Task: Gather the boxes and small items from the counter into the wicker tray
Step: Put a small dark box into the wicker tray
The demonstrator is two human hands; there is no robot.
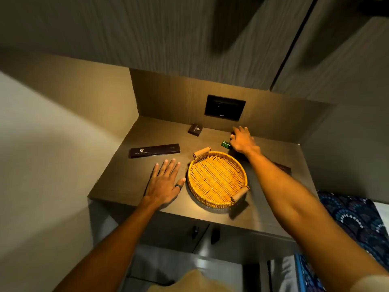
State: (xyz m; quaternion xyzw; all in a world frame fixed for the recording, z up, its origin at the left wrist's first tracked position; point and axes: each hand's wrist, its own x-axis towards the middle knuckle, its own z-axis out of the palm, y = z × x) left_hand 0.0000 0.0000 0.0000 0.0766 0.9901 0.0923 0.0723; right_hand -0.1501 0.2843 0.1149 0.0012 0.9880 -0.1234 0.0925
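A round wicker tray (216, 203) with two wooden handles sits empty in the middle of the counter. My left hand (163, 183) lies flat and open on the counter just left of the tray. A long dark box (154, 150) lies beyond that hand. A small dark box (195, 130) stands near the back wall. My right hand (242, 141) reaches past the tray's far rim, fingers spread over a small green item (225, 144); whether it grips the item I cannot tell. Another dark box (283, 167) shows partly behind my right forearm.
The wooden counter (126, 186) sits in a niche with walls on the left and back. A black socket panel (224, 107) is set in the back wall. Cabinet doors with dark knobs (195, 231) are below. Patterned blue fabric (347, 218) lies at the right.
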